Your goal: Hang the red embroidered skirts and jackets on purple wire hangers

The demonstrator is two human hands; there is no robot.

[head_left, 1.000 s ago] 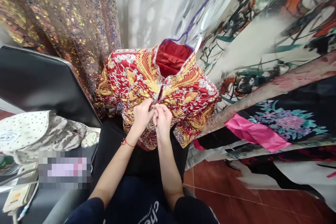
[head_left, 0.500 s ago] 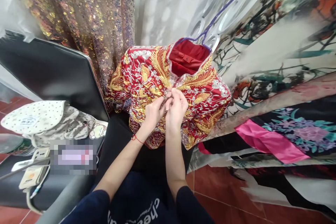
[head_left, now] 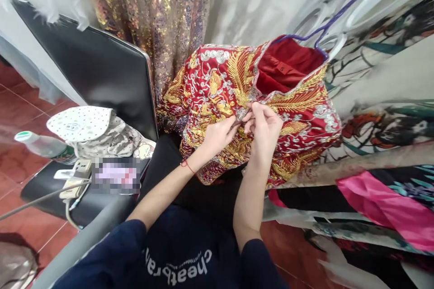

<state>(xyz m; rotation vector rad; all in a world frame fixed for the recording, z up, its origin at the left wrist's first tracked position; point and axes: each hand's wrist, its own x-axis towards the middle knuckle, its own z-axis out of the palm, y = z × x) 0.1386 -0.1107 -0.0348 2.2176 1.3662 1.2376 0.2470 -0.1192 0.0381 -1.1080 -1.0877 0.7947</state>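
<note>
A red jacket [head_left: 217,86] thick with gold and silver embroidery hangs in front of me on a purple hanger [head_left: 339,11], its red lining showing at the open collar. My left hand [head_left: 217,134] pinches the left edge of the front opening just below the collar. My right hand [head_left: 264,128] pinches the facing edge, fingertips almost touching those of the left. Both hands are closed on the fastening at the neck. A red string circles my left wrist.
A black chair [head_left: 101,67] stands at left with a spotted cloth bag [head_left: 98,131], a plastic bottle [head_left: 40,144] and a power strip [head_left: 73,176] on its seat. Sequined fabric [head_left: 152,4] hangs behind. Printed garments [head_left: 389,113] with a pink sash [head_left: 383,205] hang at right. Red floor tiles lie below.
Both hands have moved up the jacket's front opening, from mid-chest to just under the collar. The view has swung left, so the jacket now sits further right.
</note>
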